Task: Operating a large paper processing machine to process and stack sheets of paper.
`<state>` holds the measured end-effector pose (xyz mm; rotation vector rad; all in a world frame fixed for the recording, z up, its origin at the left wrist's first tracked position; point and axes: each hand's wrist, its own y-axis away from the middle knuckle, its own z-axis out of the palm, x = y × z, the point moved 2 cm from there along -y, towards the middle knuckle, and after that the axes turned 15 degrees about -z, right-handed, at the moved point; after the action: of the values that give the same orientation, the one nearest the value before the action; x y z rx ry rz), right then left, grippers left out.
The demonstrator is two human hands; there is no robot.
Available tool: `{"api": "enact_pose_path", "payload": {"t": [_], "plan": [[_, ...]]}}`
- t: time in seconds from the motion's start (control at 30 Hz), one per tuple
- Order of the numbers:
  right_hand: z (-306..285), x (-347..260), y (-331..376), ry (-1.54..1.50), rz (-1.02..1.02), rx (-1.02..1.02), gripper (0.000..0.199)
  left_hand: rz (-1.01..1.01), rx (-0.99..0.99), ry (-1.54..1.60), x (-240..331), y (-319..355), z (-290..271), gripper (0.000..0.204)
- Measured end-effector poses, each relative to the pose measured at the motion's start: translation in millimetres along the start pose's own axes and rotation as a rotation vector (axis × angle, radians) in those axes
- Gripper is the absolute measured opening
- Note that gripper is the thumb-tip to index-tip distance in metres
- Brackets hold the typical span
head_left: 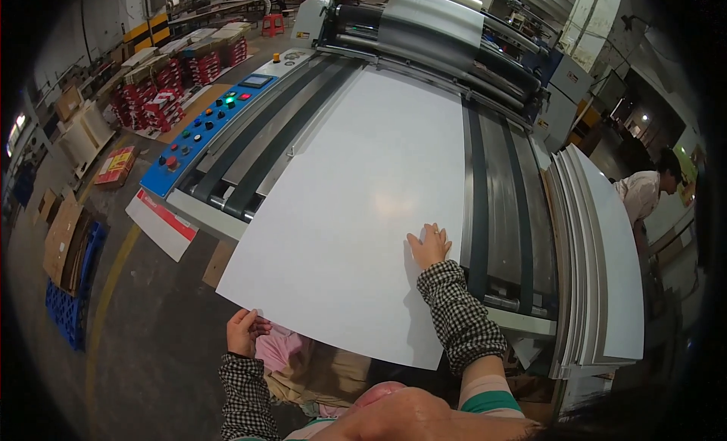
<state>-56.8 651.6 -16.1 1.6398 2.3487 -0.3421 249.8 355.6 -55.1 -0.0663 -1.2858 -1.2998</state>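
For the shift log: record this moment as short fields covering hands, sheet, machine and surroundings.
left hand: grips the near edge of the white sheet
right hand: lies flat on top of the sheet
white sheet: large, lying on the machine bed, near edge overhanging
machine bed: grey, with dark belts
control panel: blue, coloured buttons, left of bed
stack of white sheets: on the right
other person: far right

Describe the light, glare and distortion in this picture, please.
Head view: a soft glare patch lies on the white sheet ahead of the right hand; the left hand grips its near edge; fisheye bends the machine edges; corners are black; the far hall is dim.
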Motion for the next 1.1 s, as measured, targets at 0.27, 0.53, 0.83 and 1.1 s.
{"api": "enact_pose_path", "payload": {"t": [0.27, 0.53, 0.83, 1.1], "plan": [[1, 1, 0, 0.186, -0.044, 0.082, 0.046, -0.122, -0.059, 0.029, -27, 12, 7, 0.018], [0, -5, 0, 0.212, -0.007, 0.084, 0.045, -0.196, -0.025, -0.003, -55, 32, -7, 0.024], [-1, 10, -11, 0.024, -0.043, 0.218, 0.050, -0.243, 0.091, -0.047, -61, 47, -27, 0.023], [-44, 49, 38, -0.158, -0.142, 0.431, 0.046, -0.291, 0.187, -0.165, -81, 52, -16, 0.022]]}}
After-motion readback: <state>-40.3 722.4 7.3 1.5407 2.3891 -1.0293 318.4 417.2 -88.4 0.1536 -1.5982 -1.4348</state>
